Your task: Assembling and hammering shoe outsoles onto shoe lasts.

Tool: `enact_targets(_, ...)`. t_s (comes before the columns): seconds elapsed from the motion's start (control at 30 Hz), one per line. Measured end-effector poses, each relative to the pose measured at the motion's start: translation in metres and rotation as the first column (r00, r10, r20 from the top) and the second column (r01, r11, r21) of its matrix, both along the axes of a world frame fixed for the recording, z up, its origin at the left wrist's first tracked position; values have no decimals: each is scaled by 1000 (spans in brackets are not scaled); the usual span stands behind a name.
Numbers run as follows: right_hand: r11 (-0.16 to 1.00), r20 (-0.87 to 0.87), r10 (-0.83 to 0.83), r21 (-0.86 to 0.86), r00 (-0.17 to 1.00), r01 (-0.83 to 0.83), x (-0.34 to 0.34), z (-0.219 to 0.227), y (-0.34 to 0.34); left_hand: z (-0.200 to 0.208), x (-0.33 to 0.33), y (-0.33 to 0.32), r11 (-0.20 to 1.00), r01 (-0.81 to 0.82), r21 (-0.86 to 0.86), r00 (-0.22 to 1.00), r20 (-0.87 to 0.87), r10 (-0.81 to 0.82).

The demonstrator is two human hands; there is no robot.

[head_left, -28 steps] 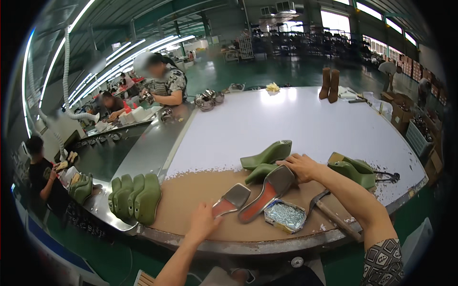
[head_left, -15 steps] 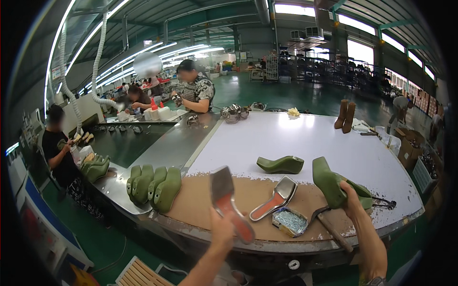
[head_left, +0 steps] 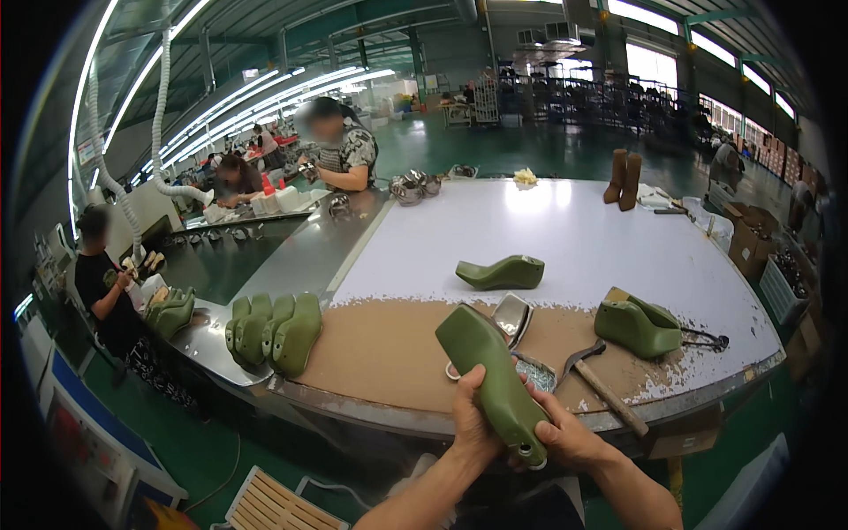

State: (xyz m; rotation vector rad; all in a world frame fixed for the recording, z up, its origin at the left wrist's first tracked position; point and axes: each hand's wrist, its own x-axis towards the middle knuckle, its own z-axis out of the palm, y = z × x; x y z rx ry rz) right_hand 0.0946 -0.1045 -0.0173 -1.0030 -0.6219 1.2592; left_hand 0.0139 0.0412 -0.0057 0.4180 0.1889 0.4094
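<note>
Both my hands hold a green shoe last above the near edge of the table, tilted with one end toward me. My left hand wraps its left side, thumb on top. Fingers of my right hand close around its lower right side. The underside of the last is hidden, so whether the sole piece lies against it I cannot tell. Behind it, a sole piece with a silver metallic end lies partly covered on brown board. A foil-like packet shows beside my right fingers.
A hammer lies right of my hands, near another green last. One more last rests farther back on the white tabletop. Several lasts stand at left. Brown boots are at the far right; co-workers sit beyond the left side.
My right hand has brought the last from the right to the middle, and my left hand has joined it. The sole piece in my left hand is out of sight. The view has shifted.
</note>
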Motion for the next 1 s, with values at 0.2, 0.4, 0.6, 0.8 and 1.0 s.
enact_targets(0.2, 978, 489, -207, 85, 847, 190, 2, 6, -16, 10, -6, -1, 781, -249, 573, 965, 221, 145)
enact_targets(0.4, 943, 922, -311, 271, 229, 192, 14, -15, -31, 4, -23, 18, 901, -315, 297, 937, -54, 345)
enact_targets(0.6, 962, 965, -245, 231, 91, 143, 12, -37, -36, -26, -59, 41, 868, -152, 473, 890, -317, 329)
enact_targets(0.8, 982, 986, -167, 163, 30, 91, 5, -63, -34, -41, -80, 60, 518, 299, 801, 778, -519, 354)
enact_targets(1.0, 983, 982, -99, 71, 162, 171, -1, -65, -27, -39, 46, 76, -176, 320, 931, 899, -239, 367)
